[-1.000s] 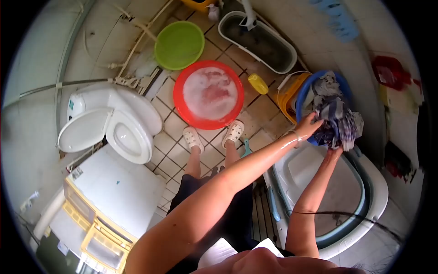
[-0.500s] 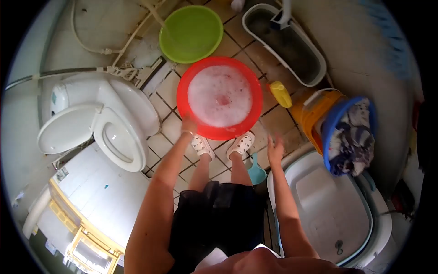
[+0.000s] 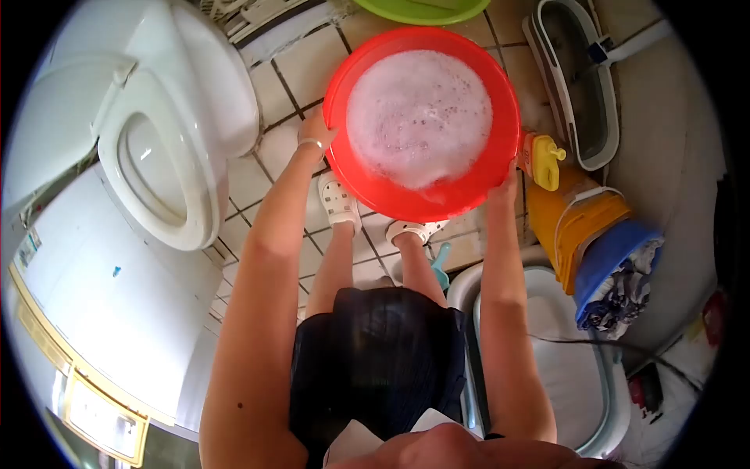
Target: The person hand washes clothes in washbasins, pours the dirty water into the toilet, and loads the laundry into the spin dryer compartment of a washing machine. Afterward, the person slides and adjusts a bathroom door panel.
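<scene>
A round red basin (image 3: 445, 206) of white foamy water (image 3: 418, 117) is in front of my feet, between my two hands. My left hand (image 3: 316, 129) grips its left rim, fingers partly hidden by the edge. On the lower right side, my right hand (image 3: 505, 187) is closed on the rim, with its fingertips out of sight under or behind it. The basin's near edge overlaps the front of my right white clog (image 3: 422, 230). My left clog (image 3: 337, 199) stands on the tiles beside the basin.
A green basin (image 3: 426, 11) lies beyond the red one. At right are a mop bucket (image 3: 553, 78), a yellow bottle (image 3: 546, 162), an orange bucket (image 3: 574, 219) and a blue basin (image 3: 609, 262) of clothes. A toilet (image 3: 156, 180) stands left; a white tub (image 3: 562, 352) is near right.
Both hands, free beside the basin before, have come onto its rim. The red basin now looks larger and covers part of my right clog. The view has shifted.
</scene>
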A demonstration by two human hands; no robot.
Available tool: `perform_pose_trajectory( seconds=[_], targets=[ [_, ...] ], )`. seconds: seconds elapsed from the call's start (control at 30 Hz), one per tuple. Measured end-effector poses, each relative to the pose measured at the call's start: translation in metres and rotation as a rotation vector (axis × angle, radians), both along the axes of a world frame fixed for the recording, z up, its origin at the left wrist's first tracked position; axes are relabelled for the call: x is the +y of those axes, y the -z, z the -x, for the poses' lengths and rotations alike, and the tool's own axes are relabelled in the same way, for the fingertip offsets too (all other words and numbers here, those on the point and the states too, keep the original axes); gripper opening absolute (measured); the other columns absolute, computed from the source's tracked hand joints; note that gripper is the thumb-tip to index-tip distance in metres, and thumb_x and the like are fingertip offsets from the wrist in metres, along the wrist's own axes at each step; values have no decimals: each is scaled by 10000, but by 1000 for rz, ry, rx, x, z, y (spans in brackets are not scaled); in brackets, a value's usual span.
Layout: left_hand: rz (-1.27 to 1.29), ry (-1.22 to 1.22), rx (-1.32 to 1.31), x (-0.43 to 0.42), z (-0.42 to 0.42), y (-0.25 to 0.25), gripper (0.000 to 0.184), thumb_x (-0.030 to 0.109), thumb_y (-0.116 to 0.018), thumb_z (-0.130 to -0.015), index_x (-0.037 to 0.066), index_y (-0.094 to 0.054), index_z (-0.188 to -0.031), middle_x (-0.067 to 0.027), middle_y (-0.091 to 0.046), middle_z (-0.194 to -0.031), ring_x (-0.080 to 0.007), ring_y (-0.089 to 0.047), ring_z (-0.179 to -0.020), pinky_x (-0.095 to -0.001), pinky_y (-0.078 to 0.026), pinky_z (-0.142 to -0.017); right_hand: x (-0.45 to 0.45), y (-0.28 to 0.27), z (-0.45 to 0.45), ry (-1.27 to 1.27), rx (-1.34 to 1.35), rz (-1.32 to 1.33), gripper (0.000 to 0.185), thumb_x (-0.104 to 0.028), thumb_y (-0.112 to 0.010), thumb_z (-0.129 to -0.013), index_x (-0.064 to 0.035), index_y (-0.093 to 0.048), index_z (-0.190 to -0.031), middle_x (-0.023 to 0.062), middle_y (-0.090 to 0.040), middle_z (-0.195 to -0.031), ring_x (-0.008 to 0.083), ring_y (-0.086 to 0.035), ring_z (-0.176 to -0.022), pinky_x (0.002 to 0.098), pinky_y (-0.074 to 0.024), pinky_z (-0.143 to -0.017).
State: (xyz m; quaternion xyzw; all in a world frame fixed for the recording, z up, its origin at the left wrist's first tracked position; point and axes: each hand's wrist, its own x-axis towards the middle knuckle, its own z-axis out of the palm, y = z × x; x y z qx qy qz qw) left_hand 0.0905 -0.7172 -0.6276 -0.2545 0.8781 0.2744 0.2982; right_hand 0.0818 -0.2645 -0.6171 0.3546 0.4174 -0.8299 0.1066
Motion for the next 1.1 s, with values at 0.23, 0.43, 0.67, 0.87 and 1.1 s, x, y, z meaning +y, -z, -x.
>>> perform_pose_trajectory(
  seconds=[0.23,0.43,0.67,0.87,1.1],
  targets=[
    [22,-354,123,7,-111,-145,421,238,-695,-772,40,-554,-1116,-185,-690,-912,-356,-665,-838,-437,-529,-750,-13,-137,46,-148,-349,-25,428,-338,-543,-959,-100,-525,-1314,78,-555,-1315,308,-528,-1189,529,-453,-982],
    [-5,-861,374,19,-188,-309,284,213,-705,-782,23,-607,-970,-155,-679,-796,-289,-659,-696,-378,-510,-651,-83,-295,90,-368,-427,-194,436,-256,-532,-972,-75,-480,-1365,66,-547,-1343,260,-513,-1227,435,-435,-1021],
    [38,-1131,457,7,-262,-420,272,229,-710,-746,44,-633,-932,-153,-671,-778,-325,-659,-703,-402,-513,-646,-178,-423,110,-629,-350,-317,379,-188,-524,-974,-60,-535,-1331,60,-546,-1349,220,-545,-1193,362,-429,-1026],
    [-14,-1342,413,-24,-294,-443,298,248,-702,-737,26,-650,-930,-143,-671,-758,-278,-662,-687,-364,-514,-652,-286,-478,115,-759,-210,-297,371,-140,-553,-951,-3,-553,-1296,81,-586,-1290,221,-572,-1152,343,-461,-988],
    [-65,-1445,324,-71,-303,-467,315,203,-714,-750,-19,-632,-958,-129,-691,-835,-236,-660,-740,-343,-513,-675,-411,-514,132,-907,-163,-473,346,-98,-635,-899,42,-590,-1212,113,-626,-1201,226,-617,-1053,344,-503,-914]
  ],
)
